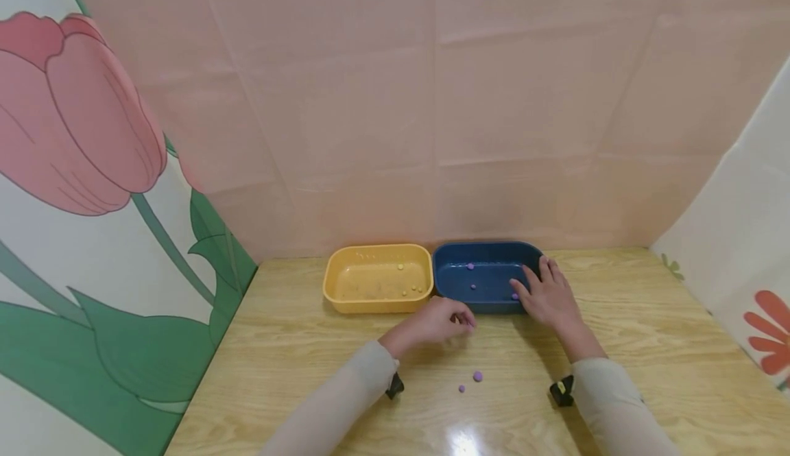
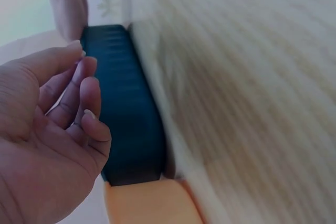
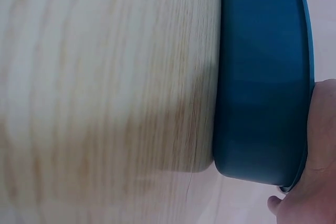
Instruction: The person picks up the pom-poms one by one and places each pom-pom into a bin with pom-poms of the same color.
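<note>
My left hand (image 1: pixel 435 320) is just in front of the blue tray (image 1: pixel 487 306), thumb and index fingertips together on a small purple ball (image 1: pixel 472 326). Only a trace of that ball shows between the fingertips in the left wrist view. My right hand (image 1: pixel 551 296) rests over the right end of the blue tray, fingers spread and reaching inside the rim. Inside the blue tray lie small purple balls (image 1: pixel 470 266), one of them close to the right thumb. Two more purple balls (image 1: pixel 478 376) lie on the table nearer to me.
A yellow tray (image 1: pixel 376 307) with several small yellow balls (image 1: pixel 400 267) stands against the blue tray's left side. Both trays stand at the back of the wooden table (image 1: pixel 284 360), before a pink cloth backdrop (image 1: pixel 370 134). Black straps (image 1: pixel 561 391) hang at both wrists.
</note>
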Tool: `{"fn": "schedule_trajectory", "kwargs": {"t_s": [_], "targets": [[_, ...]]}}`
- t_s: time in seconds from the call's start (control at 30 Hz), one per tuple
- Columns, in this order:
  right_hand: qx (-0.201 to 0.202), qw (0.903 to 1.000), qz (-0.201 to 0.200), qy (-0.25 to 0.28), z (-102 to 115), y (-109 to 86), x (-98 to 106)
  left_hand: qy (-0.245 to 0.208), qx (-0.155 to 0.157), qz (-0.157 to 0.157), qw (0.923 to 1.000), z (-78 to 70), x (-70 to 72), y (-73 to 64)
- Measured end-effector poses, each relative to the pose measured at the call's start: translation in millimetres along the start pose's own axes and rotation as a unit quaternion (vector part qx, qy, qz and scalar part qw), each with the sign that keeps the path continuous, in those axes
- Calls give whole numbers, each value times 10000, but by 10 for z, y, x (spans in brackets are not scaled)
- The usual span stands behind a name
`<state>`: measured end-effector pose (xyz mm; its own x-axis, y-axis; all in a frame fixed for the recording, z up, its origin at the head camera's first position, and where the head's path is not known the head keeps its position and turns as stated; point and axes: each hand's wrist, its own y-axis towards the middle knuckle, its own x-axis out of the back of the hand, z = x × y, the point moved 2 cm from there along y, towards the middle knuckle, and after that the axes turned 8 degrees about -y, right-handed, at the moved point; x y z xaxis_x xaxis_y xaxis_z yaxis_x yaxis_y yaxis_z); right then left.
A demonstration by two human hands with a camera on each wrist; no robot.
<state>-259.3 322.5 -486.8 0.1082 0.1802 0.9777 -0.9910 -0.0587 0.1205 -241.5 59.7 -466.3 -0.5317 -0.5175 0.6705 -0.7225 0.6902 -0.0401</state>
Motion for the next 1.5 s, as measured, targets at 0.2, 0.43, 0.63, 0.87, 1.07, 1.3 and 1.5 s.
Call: {"fn": "schedule_trajectory", "kwargs": {"t_s": [0.2, 0.43, 0.63, 0.87, 1.07, 1.3, 1.5], "targets": [[54, 10000, -25, -32, 5, 8, 6, -229, 12, -205, 9995, -14, 95, 21], [125, 9999, 56, -100, 24, 6, 23, -566, 277, -539, 9966, -1, 187, 62], [146, 9997, 76, -185, 23, 11, 20, -449, 628, -983, 9921, -8, 271, 100], [159, 9998, 61, -127, 5, 18, 9, -375, 826, -1284, 9876, 20, 328, 199], [142, 9998, 41, -138, -9, 20, -14, -154, 956, -1447, 9847, 21, 359, 286], [156, 9998, 45, -116, 3, 22, -11, -59, 1092, -1526, 9822, 41, 378, 350], [197, 9997, 47, -139, -8, 27, -5, 214, 1100, -1580, 9811, 82, 383, 399]]}}
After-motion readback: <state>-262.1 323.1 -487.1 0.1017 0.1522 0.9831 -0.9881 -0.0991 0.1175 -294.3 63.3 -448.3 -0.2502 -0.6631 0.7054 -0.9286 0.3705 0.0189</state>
